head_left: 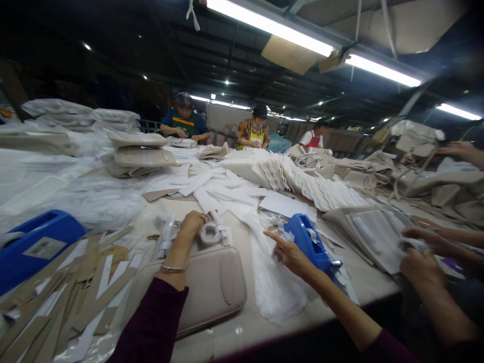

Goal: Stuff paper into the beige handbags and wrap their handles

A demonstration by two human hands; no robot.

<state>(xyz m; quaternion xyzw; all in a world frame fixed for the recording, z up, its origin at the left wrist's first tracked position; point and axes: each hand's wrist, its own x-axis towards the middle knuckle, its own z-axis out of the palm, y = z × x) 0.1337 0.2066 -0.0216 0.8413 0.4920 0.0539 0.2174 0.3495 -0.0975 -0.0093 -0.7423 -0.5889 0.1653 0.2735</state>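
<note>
A beige bag lies flat near the table's front edge, with a coiled strap in white wrapping at its top. My left hand reaches over the bag, its fingers curled round the strap's left side; the fingertips are partly hidden. To the right, my right hand is above thin white sheets, index finger stretched out and other fingers loosely bent, holding nothing visible. Just beyond it stands a blue tape dispenser.
Another blue dispenser and a heap of beige and white strips are at left. White foam sheets and stacked beige bags lie farther back. At right, another person's hands hold material. Several people work across the table.
</note>
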